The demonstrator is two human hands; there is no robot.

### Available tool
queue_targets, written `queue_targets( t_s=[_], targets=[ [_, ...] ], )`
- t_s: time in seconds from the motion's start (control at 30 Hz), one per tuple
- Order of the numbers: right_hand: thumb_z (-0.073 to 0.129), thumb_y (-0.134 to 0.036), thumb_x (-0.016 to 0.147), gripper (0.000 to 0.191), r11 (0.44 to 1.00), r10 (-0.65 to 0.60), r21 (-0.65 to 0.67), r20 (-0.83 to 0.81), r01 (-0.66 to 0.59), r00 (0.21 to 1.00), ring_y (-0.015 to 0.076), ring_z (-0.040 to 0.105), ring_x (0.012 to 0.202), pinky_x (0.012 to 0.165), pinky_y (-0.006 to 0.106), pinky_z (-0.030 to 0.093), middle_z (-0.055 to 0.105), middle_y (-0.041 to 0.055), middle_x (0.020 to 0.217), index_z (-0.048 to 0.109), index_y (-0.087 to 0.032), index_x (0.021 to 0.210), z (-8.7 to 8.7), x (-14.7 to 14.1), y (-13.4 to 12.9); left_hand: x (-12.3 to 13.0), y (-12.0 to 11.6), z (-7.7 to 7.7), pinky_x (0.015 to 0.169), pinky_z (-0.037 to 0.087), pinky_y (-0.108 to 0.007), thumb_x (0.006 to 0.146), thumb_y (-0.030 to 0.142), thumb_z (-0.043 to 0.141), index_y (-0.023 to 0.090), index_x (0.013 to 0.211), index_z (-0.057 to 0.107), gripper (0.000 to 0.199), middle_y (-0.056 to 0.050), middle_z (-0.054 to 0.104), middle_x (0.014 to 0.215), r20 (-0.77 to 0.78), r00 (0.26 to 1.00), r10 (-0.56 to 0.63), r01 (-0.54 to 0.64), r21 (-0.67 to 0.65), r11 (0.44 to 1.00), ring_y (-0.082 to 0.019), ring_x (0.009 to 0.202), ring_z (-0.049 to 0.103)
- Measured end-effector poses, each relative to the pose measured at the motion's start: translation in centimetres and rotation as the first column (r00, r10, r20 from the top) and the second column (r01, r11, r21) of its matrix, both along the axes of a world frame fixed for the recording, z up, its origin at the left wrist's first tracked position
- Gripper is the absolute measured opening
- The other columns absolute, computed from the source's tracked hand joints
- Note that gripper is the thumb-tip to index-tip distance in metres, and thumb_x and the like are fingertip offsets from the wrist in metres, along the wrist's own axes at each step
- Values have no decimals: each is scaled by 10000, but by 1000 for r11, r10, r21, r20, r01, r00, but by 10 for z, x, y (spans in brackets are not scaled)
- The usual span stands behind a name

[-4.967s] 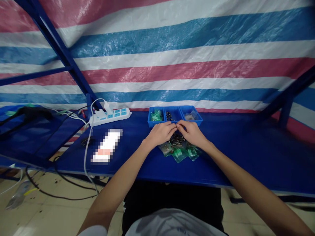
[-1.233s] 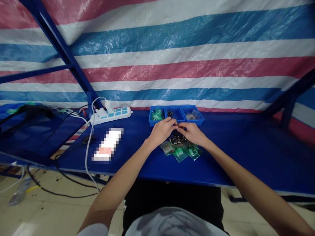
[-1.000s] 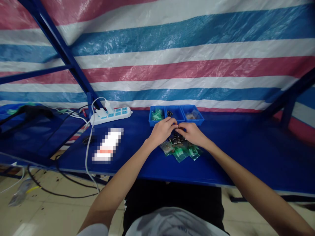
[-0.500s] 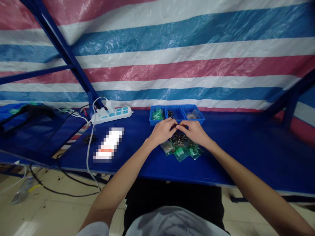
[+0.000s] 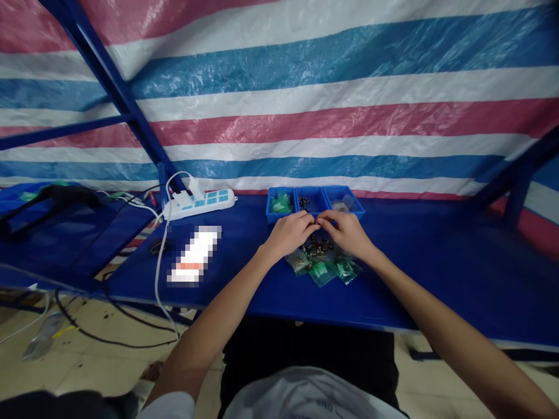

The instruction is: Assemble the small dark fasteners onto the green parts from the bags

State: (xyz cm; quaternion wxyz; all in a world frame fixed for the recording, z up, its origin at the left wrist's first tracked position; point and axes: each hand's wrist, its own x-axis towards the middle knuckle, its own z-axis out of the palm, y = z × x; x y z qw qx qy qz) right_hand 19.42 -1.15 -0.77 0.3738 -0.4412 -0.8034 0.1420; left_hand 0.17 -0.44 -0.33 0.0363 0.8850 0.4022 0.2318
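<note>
From the head view, both forearms reach forward over the blue desk (image 5: 441,262) and slant inward, so the two hands meet in front of the body. The left hand (image 5: 289,233) is turned palm down, its wrist nearly straight, the fingers (image 5: 304,218) curled together and pointing right. The right hand (image 5: 348,234) mirrors it, knuckles raised, its index finger arched and its thumb pointing left beneath. The fingertips of both hands come together, almost closed, around a small dark part (image 5: 317,222); most of it is hidden, so its exact shape cannot be told.

Just below the fingers, on the near side, lies a loose pile of dark and metallic parts (image 5: 319,248). Nearer the body than that pile are a brownish clear bag (image 5: 299,263) toward the left and two green-tinted bags (image 5: 322,273) toward the middle and right. Just beyond the fingers stands a blue tray (image 5: 276,219) with three compartments: green bags in the left, dark parts in the middle, clear bags in the right. Well to the left of the fingers is a white power strip (image 5: 198,205).
</note>
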Motion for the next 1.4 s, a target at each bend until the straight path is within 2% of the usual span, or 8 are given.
queue_targets(
  t_s=[0.2, 0.37, 0.5, 0.63, 0.97, 1.13, 1.23, 1.4],
  targets=[
    [501, -278, 934, 205, 990, 48, -130, -41, -53, 998, 203, 641, 702, 663, 314, 427, 717, 38, 770, 678, -200, 865, -3, 3, 4, -1, 0, 0, 658, 437, -257, 1033, 393, 441, 204, 1030, 609, 253, -39, 644, 972, 89, 996, -1, 0, 7, 1000, -171, 824, 631],
    [544, -341, 930, 227, 992, 70, -111, 25, -66, 997, 175, 584, 615, 616, 309, 398, 682, 17, 711, 666, -203, 799, -3, 2, 3, -1, 1, 0, 672, 442, -261, 1042, 334, 405, 203, 996, 595, 236, -39, 639, 941, 153, 988, -7, 12, -29, 1000, -176, 831, 634],
    [608, -384, 893, 175, 983, 44, -169, -172, -73, 984, 205, 663, 729, 646, 323, 466, 719, 36, 805, 651, -217, 864, -6, -4, 1, 0, 3, -3, 699, 450, -265, 1037, 322, 410, 199, 963, 599, 238, -38, 652, 922, 203, 979, 6, 4, -45, 999, -178, 831, 636],
    [686, -466, 815, 262, 924, -2, -340, -461, -175, 887, 234, 700, 758, 507, 287, 458, 707, 41, 772, 601, -226, 878, -8, -9, 0, 1, 5, -6, 701, 451, -268, 1036, 329, 405, 188, 913, 605, 275, -37, 663, 879, 230, 973, 14, -1, -56, 998, -174, 801, 632],
    [801, -408, 702, 285, 908, -154, -389, -652, -153, 743, 157, 629, 619, 498, 257, 441, 679, 34, 677, 670, -178, 806, -5, -5, 10, -2, 3, -4, 814, 513, -315, 1028, 248, 379, 204, 1137, 633, 280, -63, 696, 1080, 186, 982, 25, -20, -30, 999, -207, 973, 670],
    [776, -425, 748, 407, 895, -205, -401, -756, -193, 621, 207, 727, 832, 567, 244, 485, 747, 90, 1003, 669, -205, 1074, 2, -7, 18, -2, 1, -3, 780, 531, -327, 1013, 228, 386, 208, 1198, 623, 301, -72, 679, 1122, 111, 989, 102, -99, -28, 995, -233, 992, 672],
    [701, -450, 823, 476, 901, -158, -394, -687, -182, 709, 214, 735, 846, 542, 246, 491, 719, 106, 1162, 616, -242, 1243, 6, -2, 14, -4, 2, -2, 748, 529, -315, 1000, 222, 408, 199, 1147, 642, 277, -74, 677, 1106, 82, 990, 110, -107, -40, 993, -224, 949, 671],
    [633, -330, 872, 189, 948, 1, -312, -190, -61, 982, 208, 704, 758, 595, 284, 506, 747, 60, 854, 716, -202, 984, 0, 13, 10, -10, 9, -5, 788, 525, -326, 940, 281, 555, 193, 1099, 683, 222, -66, 686, 1003, -16, 1000, -12, 9, -162, 987, -220, 915, 654]
  ],
)
